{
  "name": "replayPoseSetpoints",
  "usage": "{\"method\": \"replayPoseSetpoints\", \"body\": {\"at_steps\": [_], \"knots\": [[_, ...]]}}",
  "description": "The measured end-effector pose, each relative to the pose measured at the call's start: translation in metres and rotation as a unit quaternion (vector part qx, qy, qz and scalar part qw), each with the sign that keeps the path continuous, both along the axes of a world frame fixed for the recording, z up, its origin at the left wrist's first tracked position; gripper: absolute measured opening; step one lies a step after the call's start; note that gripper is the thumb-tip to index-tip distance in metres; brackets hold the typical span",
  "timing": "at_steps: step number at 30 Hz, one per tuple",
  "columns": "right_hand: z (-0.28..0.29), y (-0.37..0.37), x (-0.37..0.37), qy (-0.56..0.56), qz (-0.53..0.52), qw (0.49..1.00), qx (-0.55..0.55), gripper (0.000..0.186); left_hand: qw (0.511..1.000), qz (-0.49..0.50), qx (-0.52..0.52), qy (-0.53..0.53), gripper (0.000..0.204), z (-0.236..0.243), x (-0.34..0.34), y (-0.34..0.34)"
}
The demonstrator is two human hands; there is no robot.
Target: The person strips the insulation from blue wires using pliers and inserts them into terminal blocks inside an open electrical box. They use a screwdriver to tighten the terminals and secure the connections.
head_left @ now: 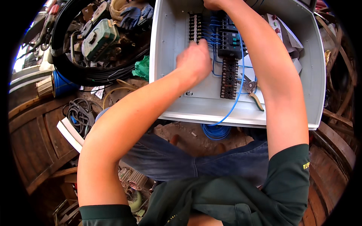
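Note:
My left hand (196, 61) is closed, its fingertips at the lower end of a black terminal block (195, 23) inside a grey metal enclosure (169, 101). The hand is slightly blurred, and whatever it pinches is hidden. Blue wires (214, 35) run from the terminal block to black contactors (230, 44) on its right. My right hand (213, 3) reaches to the far end of the enclosure; the picture's top edge cuts off its fingers. Below the contactors sits a row of black relay sockets (229, 78). Beside them lie pliers (252, 89) with green and cream handles.
A loose blue wire (241, 81) loops over the enclosure's near edge towards a blue wire coil (216, 132) below. Papers (292, 37) lean inside at the right. Outside on the left are a black cable coil (62, 69), a green case (101, 39) and work gloves (131, 17).

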State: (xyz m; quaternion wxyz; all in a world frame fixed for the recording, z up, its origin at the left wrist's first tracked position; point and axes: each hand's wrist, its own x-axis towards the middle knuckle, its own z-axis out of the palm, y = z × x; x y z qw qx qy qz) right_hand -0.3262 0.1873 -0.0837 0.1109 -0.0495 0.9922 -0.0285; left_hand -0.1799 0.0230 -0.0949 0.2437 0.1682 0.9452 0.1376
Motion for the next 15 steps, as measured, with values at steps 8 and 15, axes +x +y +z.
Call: {"method": "replayPoseSetpoints", "body": {"at_steps": [8, 15], "knots": [[0.002, -0.003, 0.007, 0.022, -0.020, 0.999, -0.023, 0.021, 0.998, 0.013, -0.016, 0.061, 0.055, -0.020, -0.019, 0.005], [0.001, 0.000, 0.007, 0.026, -0.013, 0.999, -0.032, 0.021, 0.982, -0.073, -0.098, 0.142, 0.046, -0.029, -0.018, 0.003]]}}
